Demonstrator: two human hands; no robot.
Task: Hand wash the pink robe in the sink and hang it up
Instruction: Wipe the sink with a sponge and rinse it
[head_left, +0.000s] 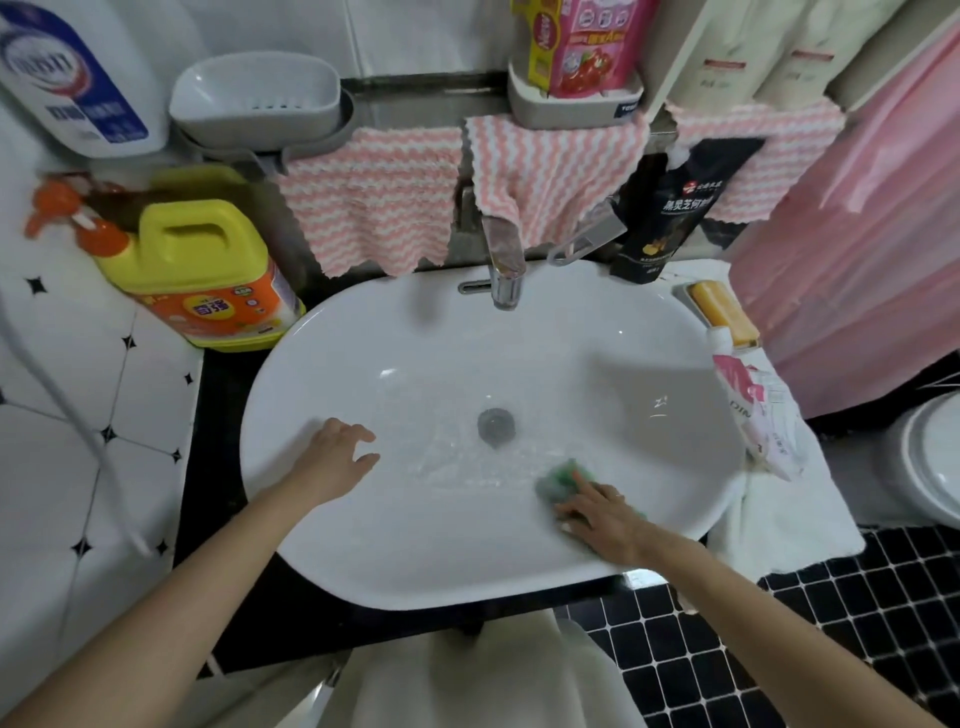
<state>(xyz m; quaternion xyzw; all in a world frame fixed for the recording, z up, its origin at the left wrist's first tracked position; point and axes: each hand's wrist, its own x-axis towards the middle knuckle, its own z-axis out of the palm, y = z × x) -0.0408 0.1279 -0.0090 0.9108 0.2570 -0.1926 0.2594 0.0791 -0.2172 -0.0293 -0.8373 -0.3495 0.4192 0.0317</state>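
**Currently scrubbing the basin, robe not in it yet**

Right hand (605, 512) presses a green scouring sponge (563, 480) against the near-right inner wall of the sink (519, 577). The index finger lies straight across the sponge and the fingers look flat rather than wrapped round it, though this area is blurred. Left hand (337, 457) holds nothing, fingers loosely spread, at the left inner wall; touching or just above it, can't tell.

A thin film of water lies around the drain (496, 422), which seems unplugged. No stream visible from the faucet (504, 275).

Pink robe (857, 270): my read is the pink fabric hanging at the far right, well apart from both hands and not in the basin. So this looks like sink prep, with the washing itself not started.

Nearby: yellow detergent jug (202, 275) left of the sink, orange soap bar (724, 312) and pink-white pouch (763, 415) on the right ledge, and a white towel (779, 530) draped just under the pouch.

Risks:
- A wet, flat-pressed sponge could skid out from under the fingers on the glazed wall.
- A wide scrub stroke to the right could knock the pouch, which sits just beside the rim.
- Scrub residue left in the bowl would transfer to the robe if it isn't rinsed out.
- With the drain open, the sink won't hold water for a soak.
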